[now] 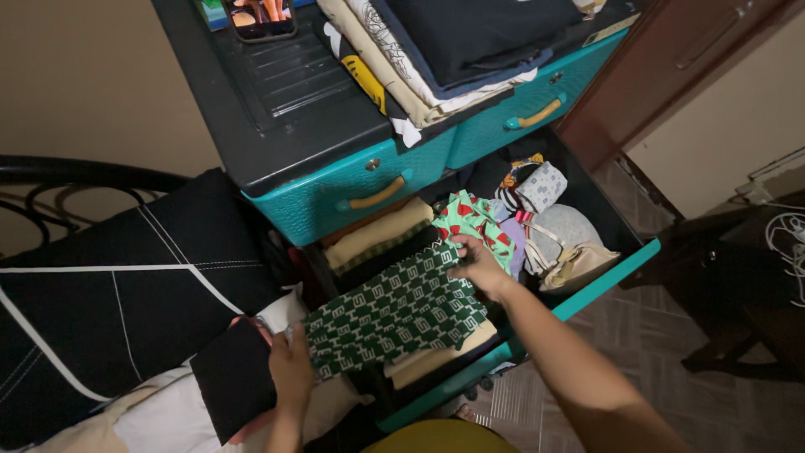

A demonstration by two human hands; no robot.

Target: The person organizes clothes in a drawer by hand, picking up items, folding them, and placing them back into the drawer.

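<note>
My right hand [480, 267] pinches the far edge of a folded green cloth with a white repeating square pattern [394, 312], fingers curled over the fabric and thumb beneath. My left hand [289, 365] grips the near corner of the same cloth, fingers closed on its edge, beside a flat black folded cloth [235, 379] that lies on white bedding [159, 419]. The green patterned cloth is spread across the front of the open bottom teal plastic drawer [604, 281], lying over folded beige cloths [436, 356]. Behind it in the drawer lie a folded tan cloth [373, 235], a mint green garment with red shapes [474, 220], a small grey patterned pouch [541, 186] and a cream bag with straps [574, 262]. Above, two shut teal drawers with tan handles [377, 195] sit under the black plastic top of the chest [289, 92], which carries a stack of folded dark and cream clothes [453, 50] and a phone [260, 17]. A black pillow with white lines [117, 294] rests to my left.
</note>
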